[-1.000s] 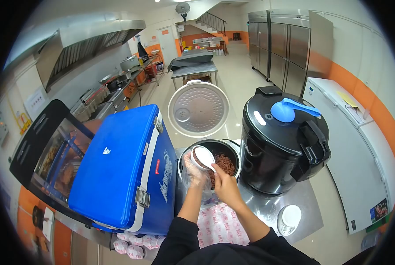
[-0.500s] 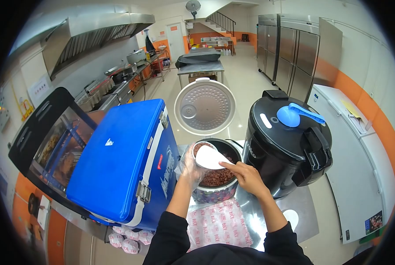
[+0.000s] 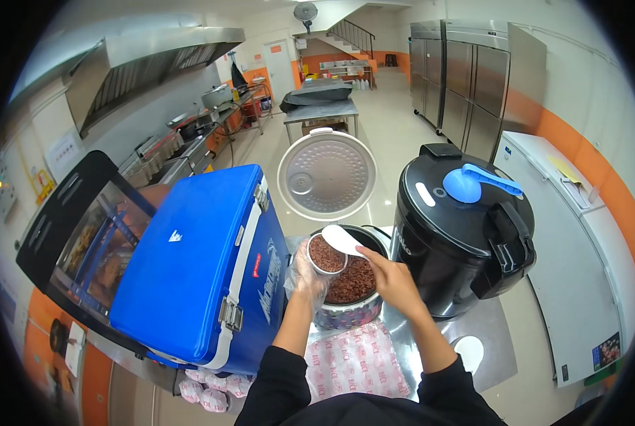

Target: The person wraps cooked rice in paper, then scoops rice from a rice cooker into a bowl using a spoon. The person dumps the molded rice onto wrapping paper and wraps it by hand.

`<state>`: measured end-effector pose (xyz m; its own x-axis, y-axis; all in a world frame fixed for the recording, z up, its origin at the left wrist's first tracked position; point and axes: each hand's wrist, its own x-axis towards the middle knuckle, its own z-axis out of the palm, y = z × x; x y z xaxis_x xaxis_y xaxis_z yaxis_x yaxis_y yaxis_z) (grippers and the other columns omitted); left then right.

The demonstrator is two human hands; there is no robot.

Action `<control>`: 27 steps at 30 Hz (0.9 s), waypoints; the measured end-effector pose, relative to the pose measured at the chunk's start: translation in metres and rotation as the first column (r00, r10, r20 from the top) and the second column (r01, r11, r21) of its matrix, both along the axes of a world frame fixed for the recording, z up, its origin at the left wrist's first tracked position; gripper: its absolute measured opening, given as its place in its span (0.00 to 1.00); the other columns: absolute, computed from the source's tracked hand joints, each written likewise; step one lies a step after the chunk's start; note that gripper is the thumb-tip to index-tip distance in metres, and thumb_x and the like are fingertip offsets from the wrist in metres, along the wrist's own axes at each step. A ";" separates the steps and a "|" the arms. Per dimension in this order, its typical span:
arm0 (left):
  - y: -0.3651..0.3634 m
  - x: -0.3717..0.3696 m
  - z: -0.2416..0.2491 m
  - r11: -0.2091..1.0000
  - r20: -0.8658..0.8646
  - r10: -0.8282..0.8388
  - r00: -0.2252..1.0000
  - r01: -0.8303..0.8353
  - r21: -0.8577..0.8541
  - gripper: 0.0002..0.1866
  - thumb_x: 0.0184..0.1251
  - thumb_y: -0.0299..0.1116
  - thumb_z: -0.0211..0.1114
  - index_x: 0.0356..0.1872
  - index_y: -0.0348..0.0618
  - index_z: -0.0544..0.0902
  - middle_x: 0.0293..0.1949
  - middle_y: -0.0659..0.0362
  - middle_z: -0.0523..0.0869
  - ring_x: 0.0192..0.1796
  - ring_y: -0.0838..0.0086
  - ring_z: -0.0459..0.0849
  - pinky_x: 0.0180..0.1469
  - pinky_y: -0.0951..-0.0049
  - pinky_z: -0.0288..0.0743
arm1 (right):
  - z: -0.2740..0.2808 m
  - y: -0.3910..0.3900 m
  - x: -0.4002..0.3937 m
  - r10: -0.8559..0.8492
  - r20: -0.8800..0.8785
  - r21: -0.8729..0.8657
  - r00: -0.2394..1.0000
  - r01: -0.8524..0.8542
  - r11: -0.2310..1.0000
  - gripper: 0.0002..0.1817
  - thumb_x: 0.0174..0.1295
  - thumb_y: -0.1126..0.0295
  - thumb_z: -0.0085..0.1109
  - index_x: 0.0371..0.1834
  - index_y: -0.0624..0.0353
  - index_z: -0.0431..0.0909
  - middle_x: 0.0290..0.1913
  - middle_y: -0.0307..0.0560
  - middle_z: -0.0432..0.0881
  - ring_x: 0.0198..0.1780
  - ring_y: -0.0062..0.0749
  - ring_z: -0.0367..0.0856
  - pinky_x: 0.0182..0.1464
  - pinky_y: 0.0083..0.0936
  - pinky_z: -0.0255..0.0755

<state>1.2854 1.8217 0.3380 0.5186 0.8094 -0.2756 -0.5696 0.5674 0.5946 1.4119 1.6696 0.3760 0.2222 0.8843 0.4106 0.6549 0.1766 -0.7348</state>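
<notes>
My left hand (image 3: 303, 278), in a clear plastic glove, is wrapped round a small white-rimmed cup (image 3: 329, 272) filled with reddish-brown cooked rice. The cup is tilted towards me, above the left side of an open rice cooker (image 3: 351, 316). My right hand (image 3: 394, 284) grips the handle of a white rice paddle (image 3: 340, 240), its blade at the cup's far rim. More brown rice (image 3: 354, 284) lies inside the cooker. The cooker's lid (image 3: 327, 175) stands raised behind the pot.
A blue cooler box (image 3: 190, 263) stands close on my left, a tall black pot (image 3: 452, 234) with a blue ladle (image 3: 466, 186) on its lid on my right. Printed wrapping paper (image 3: 356, 361) lies in front of the cooker. Several wrapped bundles (image 3: 213, 400) sit below the box.
The paddle has moved up from across the cup's mouth to its far rim, uncovering the rice. My right hand has shifted slightly; my left still holds the cup.
</notes>
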 end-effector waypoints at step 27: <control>-0.155 -0.072 -0.016 0.988 0.191 -0.102 0.976 0.077 0.137 0.27 0.73 0.53 0.44 0.57 0.41 0.74 0.54 0.52 0.80 0.55 0.61 0.81 0.57 0.55 0.77 | -0.010 -0.094 -0.038 0.287 -0.053 0.112 0.956 -0.280 0.954 0.54 0.47 0.55 0.74 0.75 0.58 0.50 0.70 0.57 0.61 0.63 0.48 0.68 0.62 0.38 0.64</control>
<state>1.2138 1.6667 0.3217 0.6243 0.7790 -0.0578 -0.6330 0.5479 0.5469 1.3741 1.5753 0.3658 -0.0008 0.8692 0.4944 0.5160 0.4239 -0.7443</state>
